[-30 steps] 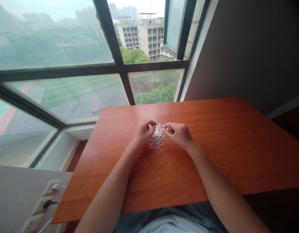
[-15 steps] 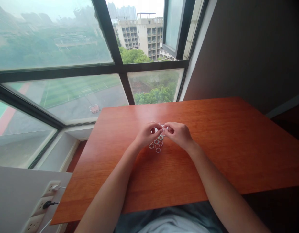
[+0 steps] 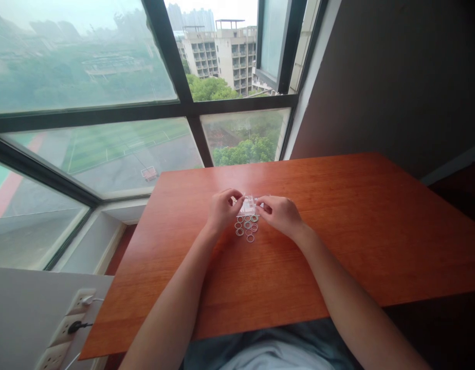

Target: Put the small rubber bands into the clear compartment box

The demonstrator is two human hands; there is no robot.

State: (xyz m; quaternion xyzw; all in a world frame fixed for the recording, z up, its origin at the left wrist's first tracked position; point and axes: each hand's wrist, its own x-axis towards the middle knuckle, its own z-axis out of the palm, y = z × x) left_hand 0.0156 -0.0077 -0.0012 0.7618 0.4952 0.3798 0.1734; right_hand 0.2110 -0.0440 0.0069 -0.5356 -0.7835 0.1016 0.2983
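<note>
On the wooden table, a clear plastic box [image 3: 248, 206] stands between my two hands; what is inside it is too small to make out. Several thin pale rings [image 3: 247, 225] lie flat just in front of the box, grouped close together. My left hand [image 3: 222, 209] is at the box's left side, thumb and forefinger pinched together near its edge. To the right, my right hand [image 3: 280, 213] has its fingertips pinched beside the box's right edge. Anything between either pair of fingertips is too small to tell.
The reddish wooden table [image 3: 357, 231] reaches far to the right. Its back edge runs along a dark-framed window [image 3: 191, 109]. Wall sockets [image 3: 70, 329] with plugged-in cables are at the lower left, below the table's left edge.
My hands, which met at the fingertips over the box, have moved apart; the left went left. The box and more of the rings now show between them.
</note>
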